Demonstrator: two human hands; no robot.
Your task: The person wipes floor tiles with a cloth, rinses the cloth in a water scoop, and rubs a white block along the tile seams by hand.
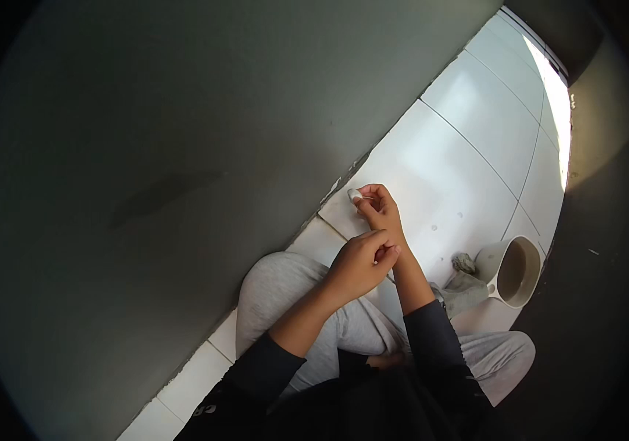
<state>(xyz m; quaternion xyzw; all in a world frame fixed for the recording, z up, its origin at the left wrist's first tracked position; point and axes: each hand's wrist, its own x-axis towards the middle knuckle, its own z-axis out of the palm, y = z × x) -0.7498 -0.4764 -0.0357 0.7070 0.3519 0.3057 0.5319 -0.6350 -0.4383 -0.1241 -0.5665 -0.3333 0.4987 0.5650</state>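
Note:
My right hand (380, 209) reaches forward over the tiles close to the wall, thumb and fingers pinched on a small whitish piece (355, 195). What that piece is made of I cannot make out. Crossing over my right wrist is my left hand (364, 263), its fingers curled closed with the thumb against them. Anything inside those fingers is hidden or too small to name. Both forearms are in dark sleeves, above my crossed legs in grey trousers (285, 283).
A dark grey wall (182, 147) rises along the left of the white tiled floor (439, 169). By my right knee stands a white dipper-like container (487, 259) with a grey crumpled cloth (465, 290) against it. Another dark wall (586, 294) bounds the right side.

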